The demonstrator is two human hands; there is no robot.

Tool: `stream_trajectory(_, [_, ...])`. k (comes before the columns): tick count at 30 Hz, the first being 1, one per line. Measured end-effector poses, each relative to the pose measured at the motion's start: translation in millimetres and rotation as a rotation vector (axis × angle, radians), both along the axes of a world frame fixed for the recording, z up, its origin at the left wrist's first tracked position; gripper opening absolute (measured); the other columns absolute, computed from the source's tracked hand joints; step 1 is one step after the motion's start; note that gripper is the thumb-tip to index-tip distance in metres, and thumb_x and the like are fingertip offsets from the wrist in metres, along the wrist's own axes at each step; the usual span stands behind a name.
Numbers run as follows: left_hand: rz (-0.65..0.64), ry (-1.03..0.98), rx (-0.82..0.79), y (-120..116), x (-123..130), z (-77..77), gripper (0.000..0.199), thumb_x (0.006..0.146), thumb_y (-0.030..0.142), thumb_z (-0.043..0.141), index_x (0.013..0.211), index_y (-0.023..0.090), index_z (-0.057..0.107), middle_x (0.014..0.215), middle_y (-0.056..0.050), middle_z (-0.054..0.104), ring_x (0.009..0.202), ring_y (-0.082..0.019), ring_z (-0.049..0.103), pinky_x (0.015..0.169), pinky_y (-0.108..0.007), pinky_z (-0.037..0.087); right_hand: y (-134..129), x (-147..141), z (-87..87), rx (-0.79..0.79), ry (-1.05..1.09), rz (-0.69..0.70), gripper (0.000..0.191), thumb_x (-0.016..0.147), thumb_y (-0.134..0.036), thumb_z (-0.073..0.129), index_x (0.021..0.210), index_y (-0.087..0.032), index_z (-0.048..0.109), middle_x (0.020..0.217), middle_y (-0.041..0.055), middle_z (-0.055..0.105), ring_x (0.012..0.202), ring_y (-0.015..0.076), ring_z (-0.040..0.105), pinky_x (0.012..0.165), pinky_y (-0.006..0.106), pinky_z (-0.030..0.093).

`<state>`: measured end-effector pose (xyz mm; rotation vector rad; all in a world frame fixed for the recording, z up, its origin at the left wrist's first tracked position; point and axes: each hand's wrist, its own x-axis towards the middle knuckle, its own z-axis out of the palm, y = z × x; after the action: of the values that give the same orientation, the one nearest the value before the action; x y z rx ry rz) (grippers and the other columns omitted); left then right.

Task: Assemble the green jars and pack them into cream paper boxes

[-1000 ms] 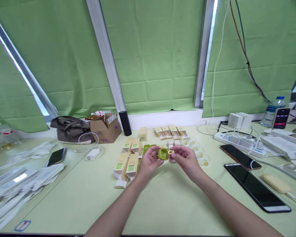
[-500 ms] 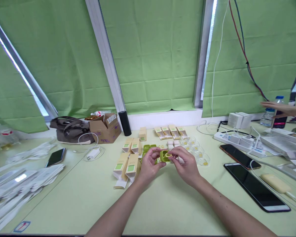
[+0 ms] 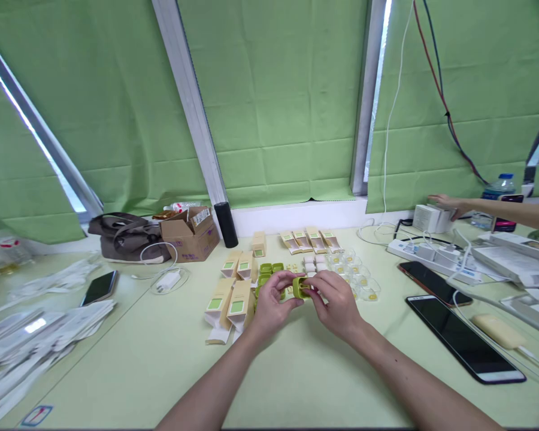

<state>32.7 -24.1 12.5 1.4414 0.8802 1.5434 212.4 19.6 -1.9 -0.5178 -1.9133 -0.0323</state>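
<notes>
Above the middle of the table, my left hand (image 3: 273,304) grips a small green square case (image 3: 299,288) between thumb and fingers, its opening turned toward my right hand (image 3: 335,302). My right fingertips are pinched together at that opening, on a small pale yellow piece that they mostly hide. Behind my left hand stand several more green cases (image 3: 265,269). Small pale yellow pieces (image 3: 291,268) lie beside them, then white blocks (image 3: 309,260) and clear plastic cups (image 3: 362,280) with yellow bits inside. To the left are cream paper boxes (image 3: 239,305) with open flaps.
More cream boxes (image 3: 315,239) lie at the back, near a cardboard carton (image 3: 190,235), black cylinder (image 3: 226,224) and grey bag (image 3: 130,236). Phones (image 3: 465,338), a power strip (image 3: 431,258) and cables occupy the right. Another person's hand (image 3: 451,205) touches white boxes (image 3: 426,216).
The pale yellow piece in my right fingertips has gone deeper into the green case, which has turned slightly. The other person's hand has moved left onto the white boxes.
</notes>
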Motion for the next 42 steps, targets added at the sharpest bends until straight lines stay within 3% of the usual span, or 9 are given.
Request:
stream_trajectory(19, [-0.001, 0.004, -0.054, -1.6, 0.7, 1.0, 0.046, 0.065, 0.000, 0.084, 0.105, 0.020, 0.071, 0.121, -0.011, 0.077, 0.119, -0.030, 0.069, 0.102, -0.042, 0.053, 1.7, -1.6, -3.6, -0.013, -0.017, 0.003, 0.018, 0.101, -0.015, 0.058, 0.096, -0.023, 0.074, 0.076, 0.0048, 0.071, 0.073, 0.0198, 0.059, 0.067, 0.035, 0.042])
stream_trajectory(26, [-0.010, 0.046, -0.035, -0.3, -4.9, 2.6, 0.045, 0.068, 0.007, 0.088, 0.109, 0.018, 0.073, 0.121, -0.014, 0.076, 0.117, -0.030, 0.069, 0.106, -0.045, 0.052, 5.0, 4.1, -1.8, 0.010, -0.067, 0.033, 0.018, 0.098, -0.015, 0.059, 0.108, -0.022, 0.072, 0.079, 0.0059, 0.072, 0.071, 0.0205, 0.062, 0.065, 0.035, 0.044])
stream_trajectory(30, [0.003, 0.005, -0.020, 6.2, -10.7, -2.7, 0.049, 0.070, 0.010, 0.089, 0.115, 0.019, 0.074, 0.122, -0.013, 0.076, 0.115, -0.030, 0.069, 0.105, -0.045, 0.052, 2.4, 7.8, -0.3, -0.039, -0.054, 0.071, 0.032, 0.095, -0.013, 0.058, 0.123, -0.025, 0.068, 0.086, 0.0064, 0.075, 0.072, 0.0223, 0.067, 0.067, 0.037, 0.050])
stream_trajectory(33, [0.098, 0.006, 0.026, 9.4, -14.0, -5.9, 0.047, 0.070, 0.012, 0.089, 0.114, 0.021, 0.076, 0.120, -0.011, 0.076, 0.114, -0.029, 0.069, 0.105, -0.044, 0.052, 0.0, 7.5, 0.0, -0.135, 0.006, 0.088, 0.039, 0.094, -0.014, 0.058, 0.131, -0.027, 0.062, 0.094, 0.0077, 0.075, 0.077, 0.0237, 0.069, 0.067, 0.039, 0.056])
stream_trajectory(38, [0.199, 0.180, 0.122, 6.8, -14.4, -2.8, 0.044, 0.073, 0.013, 0.089, 0.114, 0.027, 0.082, 0.120, -0.010, 0.075, 0.120, -0.030, 0.065, 0.111, -0.046, 0.048, -0.3, 3.3, -1.5, -0.243, 0.022, 0.147, 0.059, 0.094, -0.017, 0.063, 0.149, -0.031, 0.048, 0.129, 0.0129, 0.066, 0.109, 0.0287, 0.068, 0.073, 0.039, 0.066])
stream_trajectory(42, [0.202, 0.233, 0.162, 4.6, -11.3, 1.1, 0.041, 0.074, 0.017, 0.089, 0.113, 0.029, 0.082, 0.119, -0.010, 0.076, 0.119, -0.032, 0.063, 0.110, -0.050, 0.047, 0.7, 0.5, -4.9, -0.272, 0.043, 0.155, 0.053, 0.095, -0.018, 0.065, 0.145, -0.031, 0.054, 0.131, 0.0127, 0.061, 0.109, 0.0276, 0.067, 0.075, 0.039, 0.068])
